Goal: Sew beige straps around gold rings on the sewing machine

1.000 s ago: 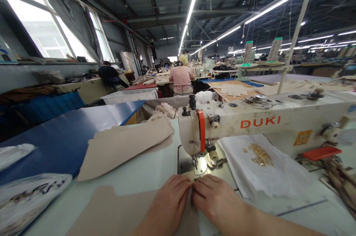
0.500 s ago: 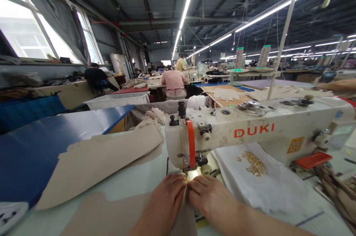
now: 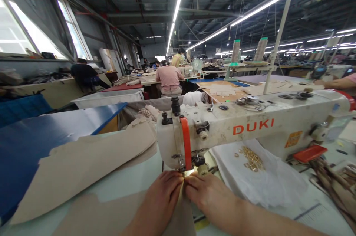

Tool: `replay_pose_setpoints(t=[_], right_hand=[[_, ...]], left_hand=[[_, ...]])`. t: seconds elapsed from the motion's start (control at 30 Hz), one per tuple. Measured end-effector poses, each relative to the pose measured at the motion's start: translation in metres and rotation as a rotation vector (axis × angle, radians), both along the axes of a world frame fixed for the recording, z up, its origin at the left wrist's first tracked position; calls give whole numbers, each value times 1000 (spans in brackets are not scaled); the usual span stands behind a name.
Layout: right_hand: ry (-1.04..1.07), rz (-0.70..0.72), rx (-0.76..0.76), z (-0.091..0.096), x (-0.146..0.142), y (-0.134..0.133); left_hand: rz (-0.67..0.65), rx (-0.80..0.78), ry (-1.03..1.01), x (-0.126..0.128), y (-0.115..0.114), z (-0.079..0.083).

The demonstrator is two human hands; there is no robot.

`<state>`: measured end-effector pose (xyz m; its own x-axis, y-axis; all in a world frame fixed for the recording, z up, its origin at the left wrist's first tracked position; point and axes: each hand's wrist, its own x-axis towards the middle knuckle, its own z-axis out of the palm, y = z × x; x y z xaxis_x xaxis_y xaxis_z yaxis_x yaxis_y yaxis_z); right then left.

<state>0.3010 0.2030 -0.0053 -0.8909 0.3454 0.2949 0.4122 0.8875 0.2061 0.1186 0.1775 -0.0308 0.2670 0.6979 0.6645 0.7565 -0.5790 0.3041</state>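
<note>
**Figure: 2 hands at a sewing machine.** A beige fabric piece (image 3: 182, 215) lies between the left hand (image 3: 157, 200) and the right hand (image 3: 210, 197), directly in front of the sewing machine (image 3: 222, 132), its edge rising toward the needle area (image 3: 189, 171). The fingers (image 3: 174, 180) of both hands are together, clamped on that raised edge, their tips nearly touching.

Left of the machine: a stack of beige fabric pieces (image 3: 83, 161) on the counter (image 3: 116, 187). Right of the machine: a white sheet (image 3: 256, 180) bearing small gold metal parts (image 3: 251, 159), with a red tray (image 3: 309, 153) beyond it. Behind the machine: a seated person in a pink shirt (image 3: 168, 78).

Possible faults: a needle prick, if the fingertips stray beneath the needle; a crooked seam, if the pinched edge slips; scattered parts, if the sheet is knocked.
</note>
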Motion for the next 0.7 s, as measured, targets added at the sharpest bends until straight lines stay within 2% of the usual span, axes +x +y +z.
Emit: replay_pose_setpoints(t=[0.2, 0.37, 0.53, 0.7], right_hand=[[-6, -9, -23, -3, 0, 0], [45, 4, -31, -6, 2, -1], [31, 87, -86, -2, 8, -7], [-12, 99, -96, -1, 8, -9]], left_hand=[[5, 39, 5, -1, 0, 0], [12, -6, 26, -1, -3, 2], [44, -41, 70, -3, -11, -4], [57, -57, 195, -7, -16, -10]])
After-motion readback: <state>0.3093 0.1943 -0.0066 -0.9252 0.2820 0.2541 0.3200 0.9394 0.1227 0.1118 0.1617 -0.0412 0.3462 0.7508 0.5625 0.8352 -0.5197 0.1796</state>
